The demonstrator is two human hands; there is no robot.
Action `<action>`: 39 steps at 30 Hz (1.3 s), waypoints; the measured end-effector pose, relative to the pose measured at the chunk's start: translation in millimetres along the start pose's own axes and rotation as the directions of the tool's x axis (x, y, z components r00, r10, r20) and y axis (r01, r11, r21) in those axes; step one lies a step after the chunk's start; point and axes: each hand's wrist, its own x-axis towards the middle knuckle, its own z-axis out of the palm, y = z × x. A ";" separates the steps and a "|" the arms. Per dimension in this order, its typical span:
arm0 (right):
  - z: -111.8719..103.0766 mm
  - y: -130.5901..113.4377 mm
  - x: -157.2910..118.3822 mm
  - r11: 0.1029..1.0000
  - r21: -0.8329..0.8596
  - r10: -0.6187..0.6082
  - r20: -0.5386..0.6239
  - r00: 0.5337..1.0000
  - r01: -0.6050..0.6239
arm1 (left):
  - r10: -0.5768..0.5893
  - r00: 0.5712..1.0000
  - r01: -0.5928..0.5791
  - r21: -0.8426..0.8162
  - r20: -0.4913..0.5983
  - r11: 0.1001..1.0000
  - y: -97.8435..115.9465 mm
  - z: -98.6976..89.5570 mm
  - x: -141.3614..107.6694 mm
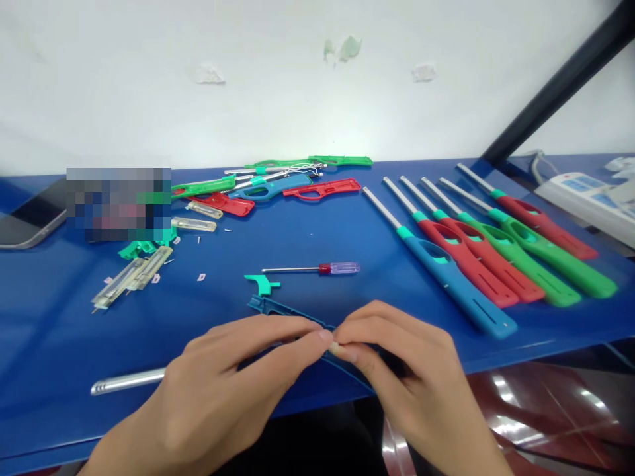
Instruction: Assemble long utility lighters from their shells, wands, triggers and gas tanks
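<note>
My left hand (238, 370) and my right hand (411, 357) meet at the front of the blue table. Their thumbs and fingertips are pinched together around a small pale piece (335, 346), mostly covered by the fingers. Beneath them lies a blue lighter half-shell (282, 308), its near end hidden by the hands. A green trigger (262, 283) rests just beyond the shell's tip. Partly under my left hand, a silver metal tube (127, 381) sticks out to the left. Past the hands lies a screwdriver (317, 268) with a clear purple and red handle.
On the right, several assembled long-nose lighters (456, 284) lie in a slanted row. Shell halves (322, 190) and tubes are heaped at the back. Clear fuel tanks (153, 266), green triggers (139, 248) and small screws lie left. A phone (32, 215) lies at the far left.
</note>
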 end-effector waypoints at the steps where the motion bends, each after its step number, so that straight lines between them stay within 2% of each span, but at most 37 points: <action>1: -0.1 -0.1 -0.1 1.000 0.007 0.009 0.000 1.000 -0.009 | 0.002 1.000 -0.002 0.000 0.001 1.000 -0.3 0.3 -0.5; 11: 0.9 -0.1 -0.1 1.000 0.026 0.013 -0.016 1.000 -0.012 | -0.014 0.998 0.013 -0.017 -0.060 1.000 -0.7 3.5 -2.9; 16: 0.4 -1.0 0.6 1.000 0.019 0.016 -0.006 1.000 -0.016 | 0.007 1.000 -0.006 0.042 -0.027 0.999 -1.6 2.0 -3.1; 24: 1.8 -2.6 -0.7 0.999 -0.043 0.007 -0.030 1.000 -0.008 | 0.031 0.999 -0.031 0.014 -0.011 0.999 -2.5 -0.8 -2.8; 28: 2.8 -1.9 -0.3 0.996 -0.089 -0.036 -0.042 0.998 0.032 | 0.036 0.999 -0.036 -0.027 -0.029 0.999 -2.6 -1.3 -3.2; 33: 3.8 0.5 -0.1 0.997 -0.063 -0.052 -0.055 0.997 0.049 | 0.046 0.999 -0.046 -0.032 -0.013 0.998 -0.3 3.2 1.6; 39: 4.1 -0.5 -0.8 0.993 -0.069 -0.100 -0.094 0.991 0.093 | 0.032 0.996 -0.038 -0.076 -0.078 0.996 5.9 3.9 5.5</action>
